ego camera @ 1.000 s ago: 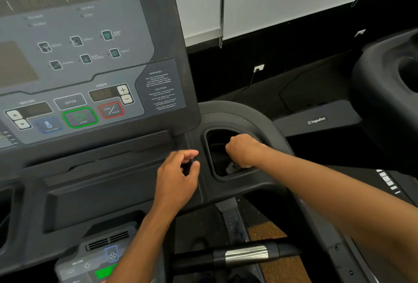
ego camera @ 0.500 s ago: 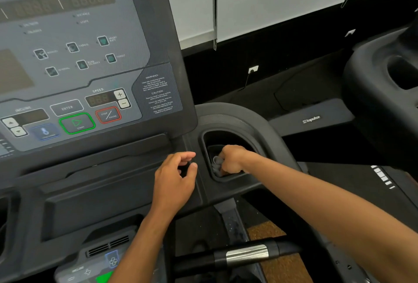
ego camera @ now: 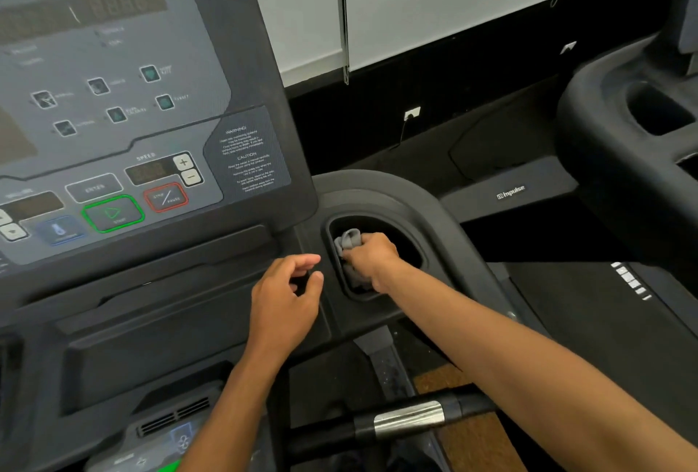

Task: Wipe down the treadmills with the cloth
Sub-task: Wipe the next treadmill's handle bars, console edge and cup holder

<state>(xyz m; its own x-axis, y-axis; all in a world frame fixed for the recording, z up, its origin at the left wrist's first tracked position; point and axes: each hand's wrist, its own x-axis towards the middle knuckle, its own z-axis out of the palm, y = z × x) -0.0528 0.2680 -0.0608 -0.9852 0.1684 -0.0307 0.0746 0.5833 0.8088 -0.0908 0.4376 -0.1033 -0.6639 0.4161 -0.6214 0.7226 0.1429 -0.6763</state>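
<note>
Cloth (ego camera: 349,241) bunched inside the treadmill's cup holder (ego camera: 413,233), gripped by the right hand (ego camera: 372,258).

Head view: the grey fabric is judged soft, light and easily wadded, best held in a full fist. Nothing but cloth and hand is seen in the recess. The left hand (ego camera: 285,301) is held loosely curled beside the holder's rim, grasping nothing.

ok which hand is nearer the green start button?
Left. The left hand hovers empty below and right of the green start button. The right hand sits farther right, in the cup holder, gripping the grey cloth.
</note>
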